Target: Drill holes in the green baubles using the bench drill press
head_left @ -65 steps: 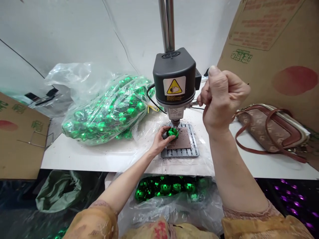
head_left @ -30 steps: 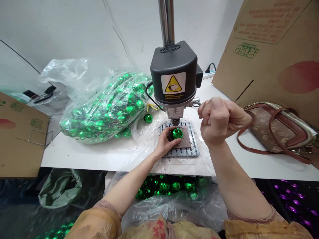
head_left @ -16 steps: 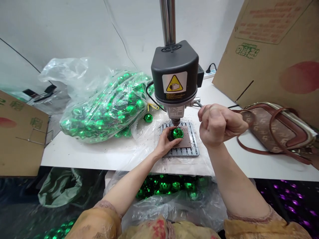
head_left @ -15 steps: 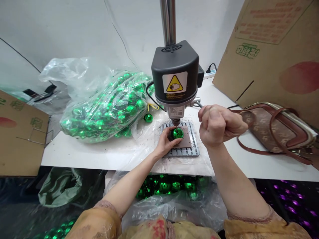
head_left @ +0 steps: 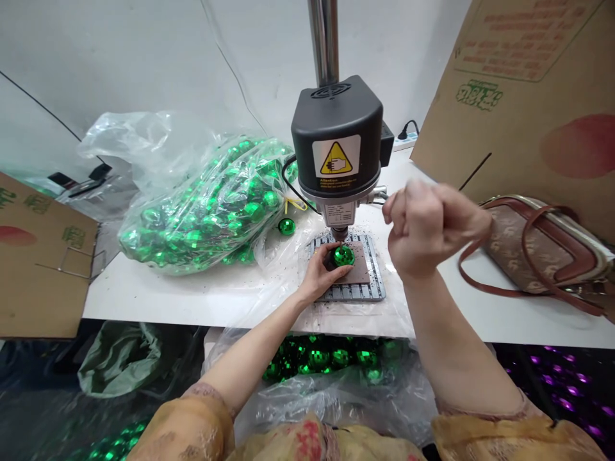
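Observation:
A small bench drill (head_left: 336,144) with a black motor head and a yellow warning label stands on the white table (head_left: 202,296). My left hand (head_left: 318,272) is closed around a shiny green faceted ball (head_left: 344,255), holding it on the brown pad of the ribbed drill base (head_left: 358,291), right under the chuck. My right hand (head_left: 430,225) is a slightly blurred fist closed on the drill's feed lever (head_left: 379,195) to the right of the head.
A clear bag full of green balls (head_left: 204,214) lies left of the drill, one loose ball (head_left: 287,226) beside it. Another bag of green balls (head_left: 331,365) hangs below the table edge. A brown handbag (head_left: 533,246) and a cardboard sheet (head_left: 523,96) are on the right.
My right fist came down with the lever and the drill head sank toward the ball, and has just risen slightly again. My left hand stays on the ball.

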`<state>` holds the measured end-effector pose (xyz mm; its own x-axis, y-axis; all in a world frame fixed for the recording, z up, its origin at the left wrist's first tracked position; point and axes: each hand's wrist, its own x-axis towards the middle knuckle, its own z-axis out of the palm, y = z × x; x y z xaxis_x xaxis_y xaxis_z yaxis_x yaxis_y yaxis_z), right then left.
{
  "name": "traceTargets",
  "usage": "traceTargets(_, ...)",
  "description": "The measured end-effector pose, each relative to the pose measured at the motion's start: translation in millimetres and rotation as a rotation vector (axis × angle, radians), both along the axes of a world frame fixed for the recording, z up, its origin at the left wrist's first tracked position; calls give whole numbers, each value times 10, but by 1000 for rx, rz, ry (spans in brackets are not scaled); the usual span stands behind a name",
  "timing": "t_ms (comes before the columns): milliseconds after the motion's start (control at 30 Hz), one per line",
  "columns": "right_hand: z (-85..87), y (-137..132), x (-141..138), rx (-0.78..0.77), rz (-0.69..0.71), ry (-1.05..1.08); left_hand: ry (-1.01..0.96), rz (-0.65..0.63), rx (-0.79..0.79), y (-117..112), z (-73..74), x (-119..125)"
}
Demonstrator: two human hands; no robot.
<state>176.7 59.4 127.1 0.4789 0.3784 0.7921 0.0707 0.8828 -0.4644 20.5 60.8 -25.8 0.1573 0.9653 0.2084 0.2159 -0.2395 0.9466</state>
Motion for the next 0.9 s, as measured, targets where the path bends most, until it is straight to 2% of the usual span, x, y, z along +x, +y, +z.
traceTargets(100, 280, 69, -21, -33, 91, 53, 93, 77, 70, -93, 90, -13)
traceTargets(200, 401, 119, -24, -59, 101, 41, 276, 113, 169, -376, 228, -140)
traceTargets(267, 403, 120, -22, -51, 88, 39, 449, -21, 205, -669, 315, -299)
traceTargets(400, 370, 93, -21, -56, 108, 49, 950, -482, 317, -1295, 418, -670)
traceTargets(467, 367, 92, -25, -42, 130, 73, 1142, -602, 373, -1506, 452, -815)
traceTargets(533, 370, 101, -30, -20, 141, 93, 1151, -651, 375, -1571, 492, -912)
traceTargets(600, 370, 111, -35, -10, 132, 105, 1007, -623, 366, -1446, 537, -966)
traceTargets(667, 366, 116, -37, -5, 124, 106, 847, -474, 398, -1121, 574, -987)
traceTargets(733, 360, 112, -36, 1, 119, 109, 791, -222, 437, -633, 592, -978)
traceTargets(800, 356, 98, -38, -6, 113, 96, 861, -29, 386, -66, 586, -933)
traceTargets(900, 364, 67, -50, -25, 93, 77, 938, 149, 147, 710, 533, -798)
